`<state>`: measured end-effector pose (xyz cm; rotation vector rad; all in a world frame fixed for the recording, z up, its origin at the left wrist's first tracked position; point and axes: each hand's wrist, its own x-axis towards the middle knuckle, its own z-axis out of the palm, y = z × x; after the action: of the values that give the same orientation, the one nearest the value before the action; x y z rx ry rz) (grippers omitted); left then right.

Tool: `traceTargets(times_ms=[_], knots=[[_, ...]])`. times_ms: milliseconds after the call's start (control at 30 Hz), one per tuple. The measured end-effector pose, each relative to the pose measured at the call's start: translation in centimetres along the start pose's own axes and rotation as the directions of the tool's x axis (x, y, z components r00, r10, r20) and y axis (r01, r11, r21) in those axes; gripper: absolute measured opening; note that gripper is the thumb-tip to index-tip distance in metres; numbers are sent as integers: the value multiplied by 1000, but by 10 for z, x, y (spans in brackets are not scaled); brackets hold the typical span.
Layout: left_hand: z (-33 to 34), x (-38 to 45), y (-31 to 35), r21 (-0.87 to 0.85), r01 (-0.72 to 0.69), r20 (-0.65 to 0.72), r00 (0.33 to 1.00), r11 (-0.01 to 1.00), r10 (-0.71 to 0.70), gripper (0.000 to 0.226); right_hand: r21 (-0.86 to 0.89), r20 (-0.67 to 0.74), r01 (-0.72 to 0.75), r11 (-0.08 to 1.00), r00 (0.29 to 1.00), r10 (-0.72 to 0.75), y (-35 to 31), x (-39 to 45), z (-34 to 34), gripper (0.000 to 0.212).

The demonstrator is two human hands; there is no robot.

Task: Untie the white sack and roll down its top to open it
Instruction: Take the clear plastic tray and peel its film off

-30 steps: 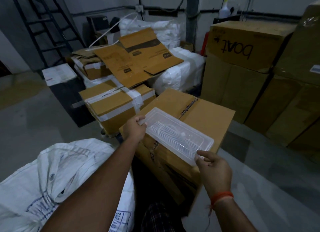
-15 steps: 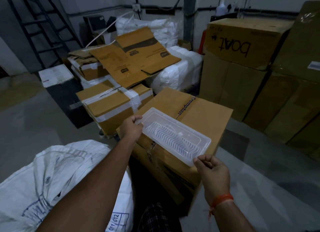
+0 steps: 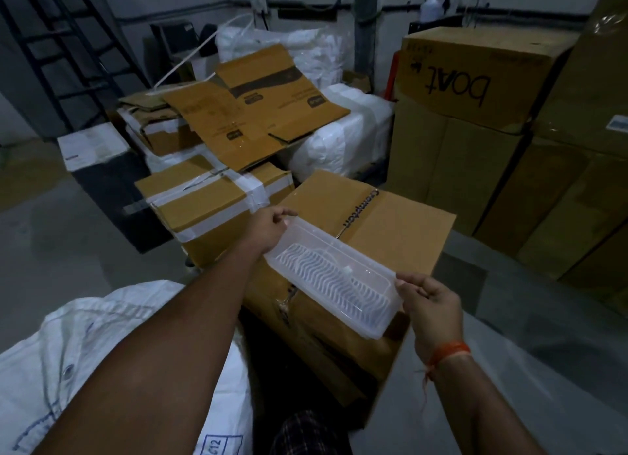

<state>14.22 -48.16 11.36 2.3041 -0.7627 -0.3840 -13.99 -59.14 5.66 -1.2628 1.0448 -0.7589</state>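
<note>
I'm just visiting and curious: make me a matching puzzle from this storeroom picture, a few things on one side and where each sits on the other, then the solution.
Things:
1. clear plastic tray
2. white sack
3. box marked boAt
4. flattened cardboard

Places:
A. bottom left, under the left forearm
B. top of the stack at right
C. lying across the far boxes
D. held at its ends by the left hand and right hand

Pairs: 1-D, 2-A, 3-B, 4-C

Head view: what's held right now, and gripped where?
A clear plastic tray, held by its two short ends: left hand on the far end, right hand pinching the near end.
</note>
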Motion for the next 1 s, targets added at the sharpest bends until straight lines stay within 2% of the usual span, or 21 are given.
traceTargets(times_ms=[200, 267, 367, 433, 500, 600, 700, 833, 1000], knots=[[3, 8, -1, -63, 52, 1, 999, 997, -52, 28, 48, 50, 16, 999, 999, -19, -3, 2, -3, 13], [4, 6, 1, -54, 79, -38, 996, 995, -81, 26, 21, 52, 34, 999, 998, -35, -7, 2, -5, 11], [10, -11, 3, -112, 110, -276, 951, 988, -137, 18, -271, 34, 187, 944, 982, -185, -23, 16, -2, 6], [18, -35, 4, -238, 110, -468, 858, 965, -213, 15, -341, 192, 280, 898, 955, -225, -38, 34, 5, 9], [30, -64, 4, -349, 124, -537, 785, 929, -307, 15, -369, 401, 354, 860, 895, -196, -55, 48, 18, 12], [52, -93, 2, -574, 121, -408, 815, 809, -411, 16, -440, 600, 461, 771, 790, -129, -73, 62, 35, 16], [64, -112, 14, -724, 167, -232, 855, 670, -464, 16, -454, 695, 544, 706, 712, -102, -73, 72, 45, 18], [71, -125, 23, -695, 212, -180, 874, 687, -451, 18, -445, 722, 558, 700, 686, -87, -70, 75, 50, 19], [80, -128, 14, -663, 257, -196, 847, 703, -494, 21, -500, 730, 590, 634, 681, -58, -65, 72, 51, 28]])
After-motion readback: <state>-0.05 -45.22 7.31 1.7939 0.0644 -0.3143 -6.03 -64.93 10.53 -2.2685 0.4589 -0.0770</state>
